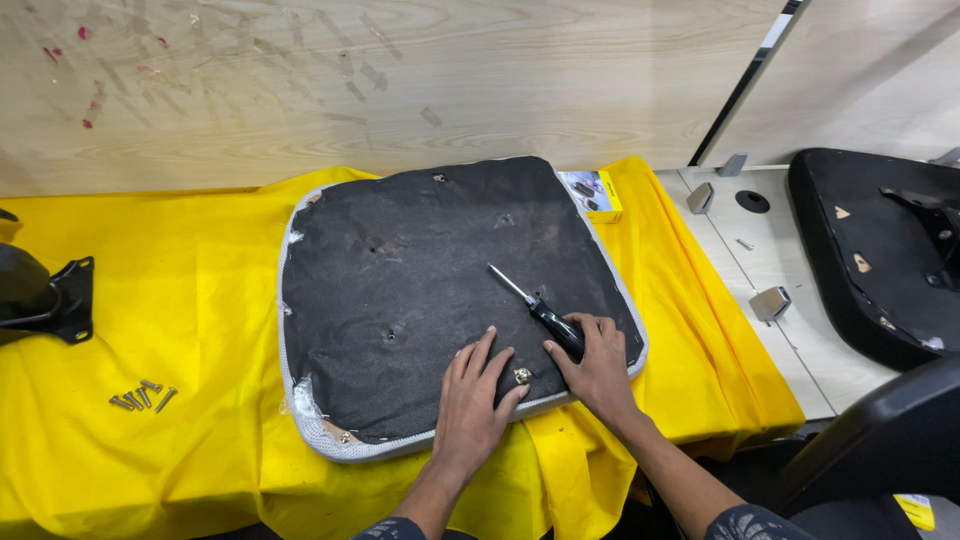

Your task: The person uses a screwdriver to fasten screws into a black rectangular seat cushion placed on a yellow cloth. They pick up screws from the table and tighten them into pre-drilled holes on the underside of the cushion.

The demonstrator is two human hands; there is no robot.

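A black fabric-covered seat cushion [420, 270] lies upside down on a yellow cloth [180, 300]. My left hand [475, 395] rests flat on its near edge, fingers spread, next to a small silver screw [522, 376] in the fabric. My right hand [598, 360] lies beside it, fingers curled over the black handle of a screwdriver [535, 308]. The screwdriver's metal shaft points up and left across the cushion. Several screw holes show in the fabric.
Several loose screws [140, 397] lie on the cloth at left, near a black metal bracket [45, 300]. A small yellow box [595, 192] sits behind the cushion. Another black seat part [870, 250] and metal clips [770, 302] lie on the wooden table at right.
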